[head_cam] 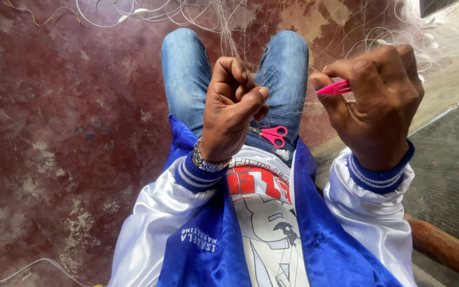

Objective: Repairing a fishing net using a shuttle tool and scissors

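My left hand (233,106) is held up over my lap, its fingers pinched shut on fine, nearly clear fishing net (240,32) that stretches away over my knees. My right hand (378,95) is raised at the right and grips a slim pink netting needle (334,88), its tip pointing left toward the other hand. Small pink-handled scissors (273,134) lie in my lap on the jeans, just below and between the two hands. A metal watch band circles my left wrist.
More net with white floats (140,11) lies heaped on the worn reddish floor (54,133) beyond my knees and at the upper right. A grey mat (452,159) lies to the right, and a brown wooden rail (447,250) shows at the lower right.
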